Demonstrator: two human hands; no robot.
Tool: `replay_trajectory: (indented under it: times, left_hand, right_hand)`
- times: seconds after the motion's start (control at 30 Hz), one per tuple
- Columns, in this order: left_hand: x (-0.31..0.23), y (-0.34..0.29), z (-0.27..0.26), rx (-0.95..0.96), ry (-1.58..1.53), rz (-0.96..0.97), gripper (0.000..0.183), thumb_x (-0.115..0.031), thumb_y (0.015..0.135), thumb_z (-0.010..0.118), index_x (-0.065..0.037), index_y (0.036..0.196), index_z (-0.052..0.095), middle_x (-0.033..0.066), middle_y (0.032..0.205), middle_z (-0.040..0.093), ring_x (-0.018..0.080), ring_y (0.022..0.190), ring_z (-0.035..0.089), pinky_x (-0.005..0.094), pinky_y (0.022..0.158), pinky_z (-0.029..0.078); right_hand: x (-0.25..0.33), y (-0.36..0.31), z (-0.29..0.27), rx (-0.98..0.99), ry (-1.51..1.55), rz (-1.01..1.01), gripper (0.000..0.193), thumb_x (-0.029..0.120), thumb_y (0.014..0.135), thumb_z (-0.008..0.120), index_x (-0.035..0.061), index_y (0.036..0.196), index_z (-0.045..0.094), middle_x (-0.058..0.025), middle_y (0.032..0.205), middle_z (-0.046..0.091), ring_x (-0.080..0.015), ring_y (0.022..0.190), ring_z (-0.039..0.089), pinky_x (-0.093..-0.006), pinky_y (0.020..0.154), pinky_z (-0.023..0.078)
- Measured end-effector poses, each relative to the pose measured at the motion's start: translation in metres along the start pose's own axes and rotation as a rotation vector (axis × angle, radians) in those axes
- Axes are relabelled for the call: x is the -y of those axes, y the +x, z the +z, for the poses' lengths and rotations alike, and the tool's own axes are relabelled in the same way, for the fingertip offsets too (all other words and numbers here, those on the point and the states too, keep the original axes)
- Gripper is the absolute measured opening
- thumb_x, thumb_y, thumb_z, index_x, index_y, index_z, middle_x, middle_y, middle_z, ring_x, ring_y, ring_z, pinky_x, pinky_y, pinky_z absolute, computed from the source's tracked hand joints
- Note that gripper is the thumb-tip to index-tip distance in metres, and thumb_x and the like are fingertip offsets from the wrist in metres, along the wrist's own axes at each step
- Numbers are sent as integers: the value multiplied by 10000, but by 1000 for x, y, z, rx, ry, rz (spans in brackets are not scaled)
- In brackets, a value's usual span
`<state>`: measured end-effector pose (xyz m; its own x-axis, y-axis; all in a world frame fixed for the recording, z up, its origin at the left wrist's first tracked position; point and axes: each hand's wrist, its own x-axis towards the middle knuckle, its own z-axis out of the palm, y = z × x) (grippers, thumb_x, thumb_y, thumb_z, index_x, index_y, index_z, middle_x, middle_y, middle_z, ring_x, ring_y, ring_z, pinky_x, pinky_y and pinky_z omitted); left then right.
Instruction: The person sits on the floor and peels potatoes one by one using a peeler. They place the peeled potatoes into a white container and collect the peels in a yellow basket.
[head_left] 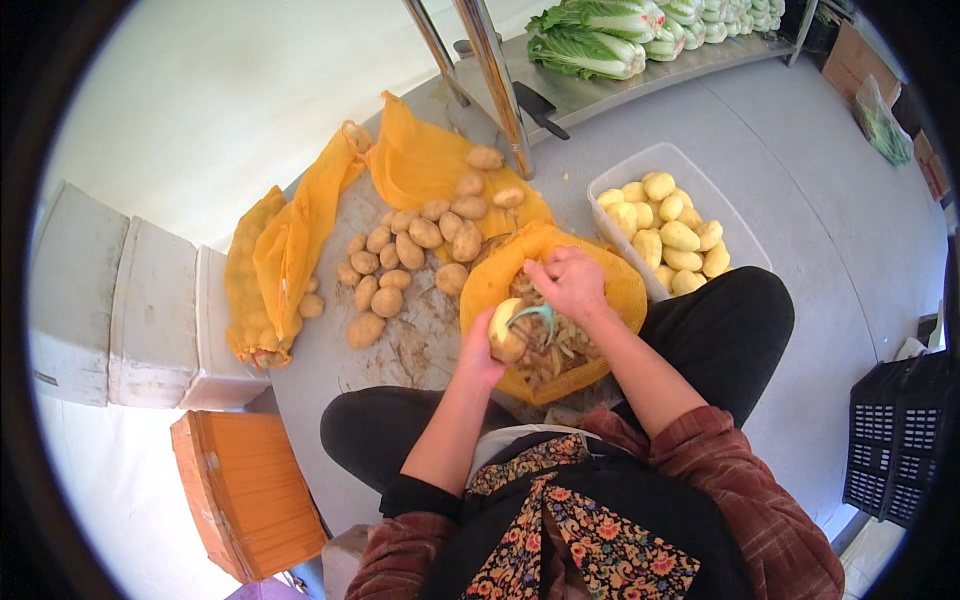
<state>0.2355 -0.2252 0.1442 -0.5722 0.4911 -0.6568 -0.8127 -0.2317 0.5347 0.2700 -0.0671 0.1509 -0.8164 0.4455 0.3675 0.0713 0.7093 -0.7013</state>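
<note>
Yellow flesh shows on the partly peeled, brown-skinned round potato (511, 348) that my bare left hand (481, 358) clasps from its nine o'clock side, above a yellow-orange mesh sack (625, 290) whose spread mouth rings pale and brown peelings (566, 346). Between one and two o'clock from the potato, my bare right hand (575, 284) is curled around the mostly hidden handle of a turquoise peeler (540, 312); I cannot tell whether its blade touches. At eleven o'clock lie loose, brown unpeeled potatoes (425, 233); at two, a rectangular translucent plastic tub (718, 206) holds yellow peeled potatoes (680, 236). Farther out, long green-and-white cabbages (600, 42) lie at one o'clock, and an orange box (262, 490) sits at eight.
</note>
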Motion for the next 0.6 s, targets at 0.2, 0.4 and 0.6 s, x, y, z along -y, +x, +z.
replay_trajectory:
  times: [0.2, 0.4, 0.6]
  left_hand:
    - [2, -5, -1, 145, 109, -130, 336, -319, 816, 448, -51, 1013, 495, 88, 940, 556, 199, 823, 554, 329, 687, 469]
    - [-5, -6, -5, 122, 133, -65, 312, -302, 820, 452, -46, 993, 499, 88, 925, 557, 186, 803, 552, 302, 663, 465]
    - [4, 1, 1, -7, 329, 166, 271, -229, 822, 458, -32, 1005, 491, 75, 923, 552, 161, 817, 543, 280, 703, 451]
  right_hand:
    - [-22, 3, 13, 91, 94, 141, 367, 308, 729, 463, 15, 533, 567, -124, 637, 548, -290, 657, 527, -367, 553, 421]
    - [-40, 11, -2, -4, -135, 342, 358, 304, 725, 456, 19, 542, 573, -139, 665, 552, -295, 669, 529, -364, 591, 427]
    - [-15, 1, 12, 168, 66, -44, 334, 305, 710, 458, 33, 570, 591, -141, 687, 562, -300, 650, 534, -365, 628, 431]
